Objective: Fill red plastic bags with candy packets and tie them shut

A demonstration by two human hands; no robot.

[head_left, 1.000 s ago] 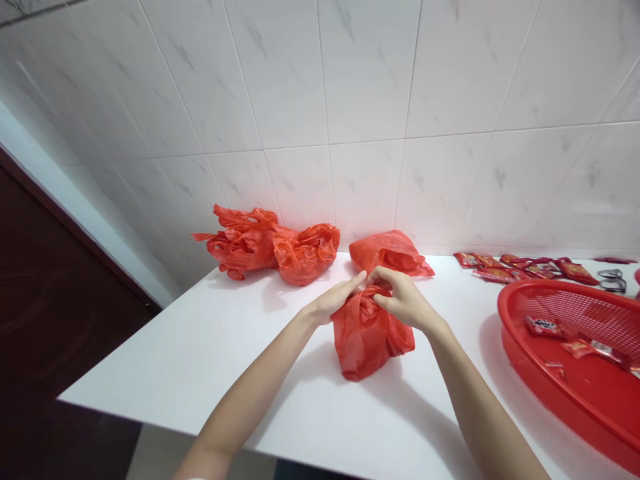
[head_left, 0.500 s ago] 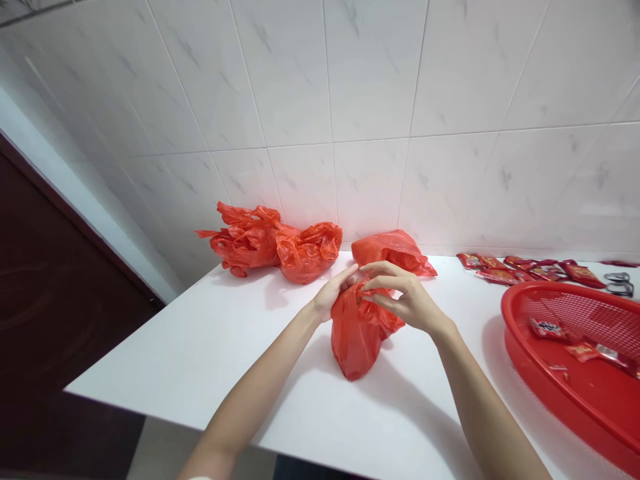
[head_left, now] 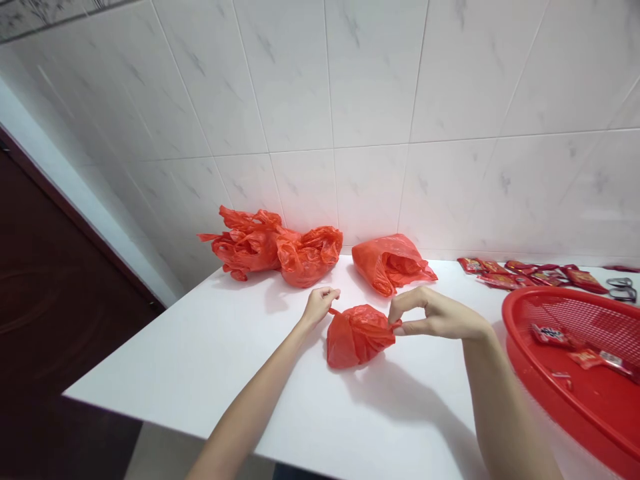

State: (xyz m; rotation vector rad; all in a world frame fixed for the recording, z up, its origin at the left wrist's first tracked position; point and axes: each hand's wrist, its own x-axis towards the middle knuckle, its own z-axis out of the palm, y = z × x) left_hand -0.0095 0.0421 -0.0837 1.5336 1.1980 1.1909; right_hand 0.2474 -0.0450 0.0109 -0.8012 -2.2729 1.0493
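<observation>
A small filled red plastic bag (head_left: 356,335) lies on the white table (head_left: 210,360) in front of me. My left hand (head_left: 319,305) pinches one handle end of it at the bag's upper left. My right hand (head_left: 434,315) pinches the other handle end at the bag's right side. Both handles are drawn out sideways and taut, away from each other. The bag's body is bunched into a round lump between my hands.
Two tied red bags (head_left: 273,247) sit against the tiled wall at the back left. A loose red bag (head_left: 391,263) lies behind my hands. A red mesh basket (head_left: 575,380) with several snack packets stands at right. More red packets (head_left: 525,275) and scissors (head_left: 620,287) lie beyond it.
My hands have moved apart from above the bag, each pulling a handle end outward. The bag has sunk lower and tightened into a rounder lump on the table.
</observation>
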